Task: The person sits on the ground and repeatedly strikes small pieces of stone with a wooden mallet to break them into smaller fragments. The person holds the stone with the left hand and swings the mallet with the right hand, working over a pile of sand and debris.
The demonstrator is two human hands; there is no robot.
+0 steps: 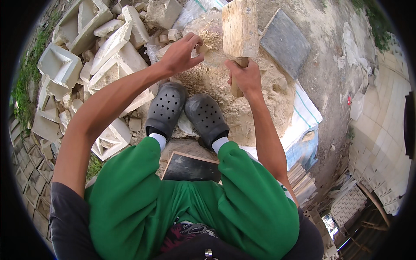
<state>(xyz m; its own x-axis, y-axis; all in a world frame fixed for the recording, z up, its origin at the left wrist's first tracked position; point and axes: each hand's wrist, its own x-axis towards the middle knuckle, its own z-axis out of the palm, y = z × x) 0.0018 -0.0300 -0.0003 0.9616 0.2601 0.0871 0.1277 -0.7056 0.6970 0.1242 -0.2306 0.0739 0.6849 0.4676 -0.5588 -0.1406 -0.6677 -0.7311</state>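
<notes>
My right hand (247, 78) is wrapped round the short handle of a wooden mallet (240, 32). The mallet's blocky, pale head points away from me, above the heap of crumbled material. To its left, my left hand (184, 54) hovers over the same heap, thumb and curled fingers apart, with nothing I can make out between them. Tan crumbs and powder (242, 112) lie spread under both hands and in front of my feet. A flat grey slab (285, 43) rests just beyond my right hand, at the far right of the heap.
Broken pale blocks and hollow moulded pieces (60, 67) are piled on the left. Grey clogs (167, 106) on my feet stand at the heap's near edge. A white woven sheet (305, 108) sticks out from under the crumbs at right. A dark board (190, 168) lies between my legs.
</notes>
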